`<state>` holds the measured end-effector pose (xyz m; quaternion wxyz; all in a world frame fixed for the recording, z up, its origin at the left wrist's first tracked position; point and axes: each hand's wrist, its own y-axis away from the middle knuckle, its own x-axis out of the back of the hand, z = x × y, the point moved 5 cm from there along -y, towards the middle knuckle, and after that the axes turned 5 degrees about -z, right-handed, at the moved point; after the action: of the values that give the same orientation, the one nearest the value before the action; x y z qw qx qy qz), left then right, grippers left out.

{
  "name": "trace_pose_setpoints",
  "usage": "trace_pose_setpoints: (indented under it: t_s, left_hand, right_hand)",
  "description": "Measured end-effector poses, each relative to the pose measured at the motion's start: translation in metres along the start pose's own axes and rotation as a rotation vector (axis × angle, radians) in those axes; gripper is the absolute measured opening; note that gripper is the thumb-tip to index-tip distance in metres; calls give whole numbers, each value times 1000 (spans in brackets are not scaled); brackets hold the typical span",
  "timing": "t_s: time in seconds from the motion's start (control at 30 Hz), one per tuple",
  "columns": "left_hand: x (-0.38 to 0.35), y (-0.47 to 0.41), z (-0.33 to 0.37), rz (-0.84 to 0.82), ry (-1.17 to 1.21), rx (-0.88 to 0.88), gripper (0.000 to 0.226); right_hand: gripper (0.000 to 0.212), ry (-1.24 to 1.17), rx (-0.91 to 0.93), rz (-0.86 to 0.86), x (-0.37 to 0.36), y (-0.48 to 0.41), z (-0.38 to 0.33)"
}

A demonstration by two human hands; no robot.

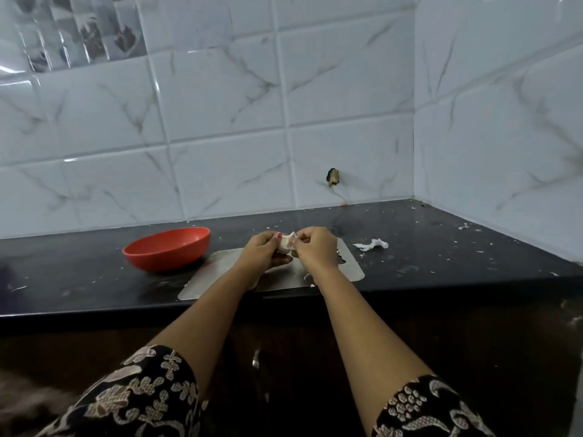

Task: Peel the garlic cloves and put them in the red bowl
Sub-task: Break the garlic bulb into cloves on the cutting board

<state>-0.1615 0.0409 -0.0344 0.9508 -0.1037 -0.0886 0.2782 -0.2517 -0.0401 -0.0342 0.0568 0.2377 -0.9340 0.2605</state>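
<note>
Garlic: white garlic [286, 242] is up in the air betw. both hands, over the steel board [350, 266].
L hand: left hand [263, 252] curls round it from below.
R hand: right hand [315, 247] pinches the skin at the top.
Bowl: red bowl [167, 249] sits just left of the board; looks empty, can't see all the inside.
Peels: torn skin [372, 245] lies to the right.
Done so far: prob. early, no clove in the bowl yet.
Left: finish peeling, drop cloves in.

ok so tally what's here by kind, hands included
left hand, right hand: 2
white garlic piece pinched between them: 1
round red bowl: 1
flat steel board: 1
white peel scrap on the black counter: 1
total: 6 (tiny flecks uncounted)
</note>
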Motion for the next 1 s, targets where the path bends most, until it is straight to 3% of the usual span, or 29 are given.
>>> trace_pose_setpoints:
  t_s: [0.23, 0.37, 0.57, 1.0]
  left_hand:
    - [3, -2, -4, -106, 14, -42, 14]
    - [8, -10, -12, -81, 58, -16, 29]
    - [10, -12, -14, -61, 85, 32, 18]
    - [13, -12, -15, -132, 148, 62, 10]
  right_hand:
    - [10, 127, 3, 35, 4, 5, -9]
    - [9, 208, 9, 38, 4, 5, -10]
    - [9, 259, 19, 41, 2, 4, -10]
    - [11, 136, -65, 3, -1, 7, -9]
